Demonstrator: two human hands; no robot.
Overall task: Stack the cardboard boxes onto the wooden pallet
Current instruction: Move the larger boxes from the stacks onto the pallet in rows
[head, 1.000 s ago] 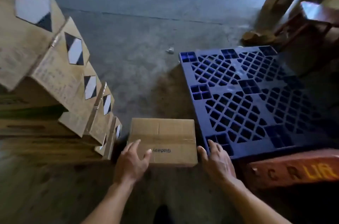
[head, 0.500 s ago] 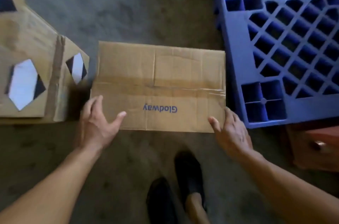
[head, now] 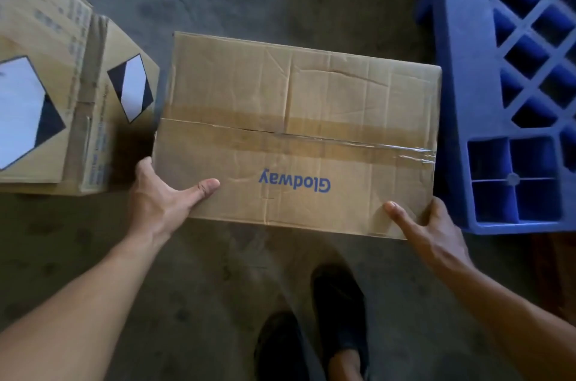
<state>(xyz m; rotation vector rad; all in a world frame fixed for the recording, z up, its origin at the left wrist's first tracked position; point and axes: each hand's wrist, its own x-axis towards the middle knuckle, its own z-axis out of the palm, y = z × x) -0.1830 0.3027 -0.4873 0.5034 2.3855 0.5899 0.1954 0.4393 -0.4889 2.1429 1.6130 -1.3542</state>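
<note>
Glodway cardboard box (head: 296, 134), long axis 9-to-3 o'clock, clasped at its 7 and 5 o'clock corners by left hand (head: 159, 196) and right hand (head: 433, 224), thumbs on top, fingers (head: 144, 166) wrapping the ends; blue plastic pallet (head: 530, 100) just beside at 3 o'clock, right hand nearer.

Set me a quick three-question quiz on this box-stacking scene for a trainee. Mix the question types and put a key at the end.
1. True or false: the brown cardboard box printed "Glodway" already sits on the blue plastic lattice pallet.
2. Where do the left hand and the right hand grip that box? A: its far corners. B: its near corners, thumbs on top. C: the middle of its taped seam.
3. Fill in: the cardboard boxes with black-and-white diamond labels lie on the person's ____ of the Glodway box.

Key: 1 false, it lies beside the pallet. 2 B. 3 left.
</note>
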